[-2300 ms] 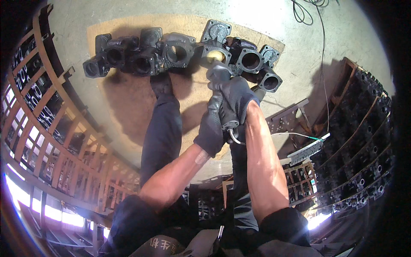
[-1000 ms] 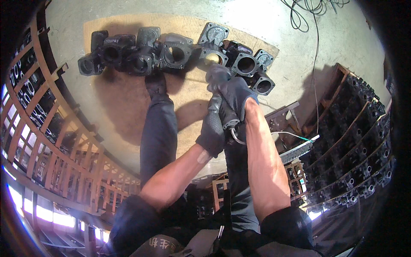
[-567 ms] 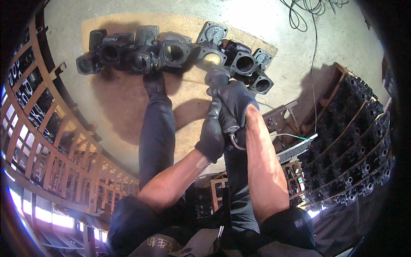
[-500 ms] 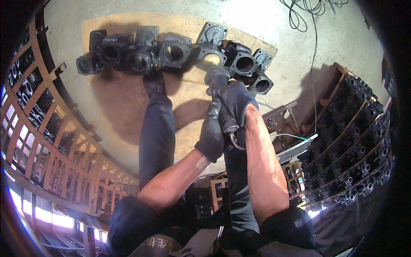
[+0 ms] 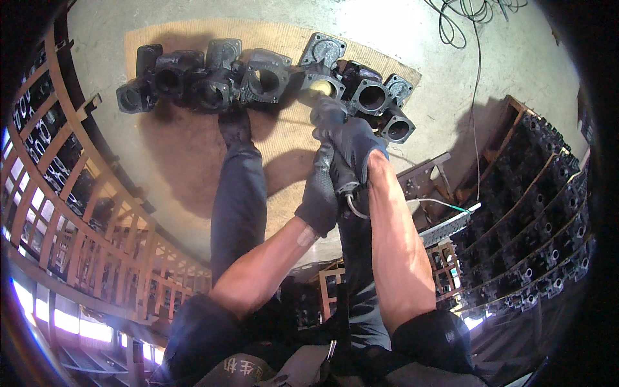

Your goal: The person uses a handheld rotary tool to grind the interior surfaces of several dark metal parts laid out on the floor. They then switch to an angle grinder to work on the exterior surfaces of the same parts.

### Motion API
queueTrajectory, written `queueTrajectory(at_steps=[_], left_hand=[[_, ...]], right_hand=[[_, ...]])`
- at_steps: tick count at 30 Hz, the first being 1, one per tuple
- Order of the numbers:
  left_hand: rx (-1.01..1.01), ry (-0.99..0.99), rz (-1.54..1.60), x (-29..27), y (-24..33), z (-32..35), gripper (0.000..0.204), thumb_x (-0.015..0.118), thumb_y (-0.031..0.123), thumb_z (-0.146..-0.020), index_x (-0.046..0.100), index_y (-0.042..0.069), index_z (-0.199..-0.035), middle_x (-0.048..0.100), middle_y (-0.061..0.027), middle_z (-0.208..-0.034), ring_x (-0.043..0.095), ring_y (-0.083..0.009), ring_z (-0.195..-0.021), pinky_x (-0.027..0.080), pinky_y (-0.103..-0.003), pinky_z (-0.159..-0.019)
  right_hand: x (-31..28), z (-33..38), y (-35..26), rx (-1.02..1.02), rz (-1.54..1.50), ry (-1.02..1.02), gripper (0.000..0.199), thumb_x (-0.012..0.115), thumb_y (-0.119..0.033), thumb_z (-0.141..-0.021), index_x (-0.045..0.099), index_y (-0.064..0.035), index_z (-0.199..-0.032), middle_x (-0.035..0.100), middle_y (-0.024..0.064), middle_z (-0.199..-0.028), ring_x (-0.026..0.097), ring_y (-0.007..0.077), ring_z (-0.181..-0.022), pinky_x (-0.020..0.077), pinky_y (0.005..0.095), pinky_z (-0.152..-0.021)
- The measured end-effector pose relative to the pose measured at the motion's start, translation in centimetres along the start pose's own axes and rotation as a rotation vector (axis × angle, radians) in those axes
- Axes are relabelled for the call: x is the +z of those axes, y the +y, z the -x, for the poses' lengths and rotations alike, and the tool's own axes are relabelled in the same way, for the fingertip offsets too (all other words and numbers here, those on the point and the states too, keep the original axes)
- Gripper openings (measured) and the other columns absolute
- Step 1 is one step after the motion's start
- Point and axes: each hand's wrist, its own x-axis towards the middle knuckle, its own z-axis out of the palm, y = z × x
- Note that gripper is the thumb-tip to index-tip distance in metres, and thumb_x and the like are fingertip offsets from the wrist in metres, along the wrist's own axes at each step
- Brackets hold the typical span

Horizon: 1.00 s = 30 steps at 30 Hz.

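Both my hands wear dark gloves and are closed around a handheld grinder point(image 5: 345, 177), a dark cylindrical power tool with a grey cord at its rear end. My left hand point(image 5: 318, 190) wraps its body from the left. Farther forward, my right hand point(image 5: 356, 143) grips it from the right. The grinder's front end points at the round opening of a black flanged metal casting point(image 5: 324, 51); the inside of that opening shines pale yellow. My gloves hide the tool's tip, so I cannot tell whether it touches the casting.
More black castings point(image 5: 264, 77) stand in a row on a tan cardboard sheet point(image 5: 284, 169), left and right of the worked one. My left boot point(image 5: 235, 127) is just below them. Slatted brown racks point(image 5: 84, 213) stand left, stacked castings point(image 5: 535, 206) right. A black cable point(image 5: 478, 97) crosses the floor.
My hands and the grinder have shifted slightly forward, toward the casting. The grip is unchanged, and the whole view has moved a little.
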Motion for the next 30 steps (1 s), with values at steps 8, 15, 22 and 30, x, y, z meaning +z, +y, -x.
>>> queueTrajectory(at_steps=[8,15,22,30], left_hand=[[-0.026,0.054,-0.042,0.4,-0.8,2.4,0.047,0.044,0.046,-0.100,0.056,0.011,-0.129,0.063,-0.0065,-0.125,0.061,-0.0229,-0.109,0.049,-0.038,-0.098],[-0.032,0.051,0.010,-0.3,-0.7,2.3,0.047,0.045,0.046,-0.100,0.057,0.010,-0.128,0.064,-0.0070,-0.122,0.063,-0.0227,-0.106,0.052,-0.038,-0.094],[-0.034,0.025,0.041,0.2,-0.7,1.9,0.046,0.044,0.046,-0.101,0.057,0.011,-0.127,0.064,-0.0066,-0.123,0.063,-0.0223,-0.105,0.052,-0.038,-0.094],[-0.023,0.065,0.021,0.4,0.1,-0.8,0.047,0.042,0.046,-0.101,0.060,0.009,-0.123,0.067,-0.0067,-0.117,0.065,-0.0223,-0.102,0.053,-0.037,-0.092]], right_hand=[[-1.2,1.6,0.8,0.043,0.205,0.035,0.042,0.074,-0.036,-0.078,0.071,0.0010,-0.098,0.069,0.0132,-0.082,0.063,0.0218,-0.075,0.0478,0.0402,-0.069],[-0.7,1.6,0.4,0.056,0.269,0.037,0.035,0.072,-0.030,-0.081,0.073,0.0029,-0.094,0.069,0.0107,-0.077,0.061,0.0159,-0.069,0.0476,0.0332,-0.063],[-1.1,2.5,-0.9,0.055,0.294,0.023,0.035,0.073,-0.029,-0.081,0.072,0.0038,-0.094,0.069,0.0098,-0.079,0.060,0.0148,-0.070,0.0474,0.0329,-0.063],[-0.3,-1.1,0.3,-0.019,-0.116,-0.049,0.034,0.053,-0.038,-0.090,0.065,-0.0064,-0.093,0.062,0.0025,-0.079,0.052,0.0150,-0.070,0.0421,0.0342,-0.065]])
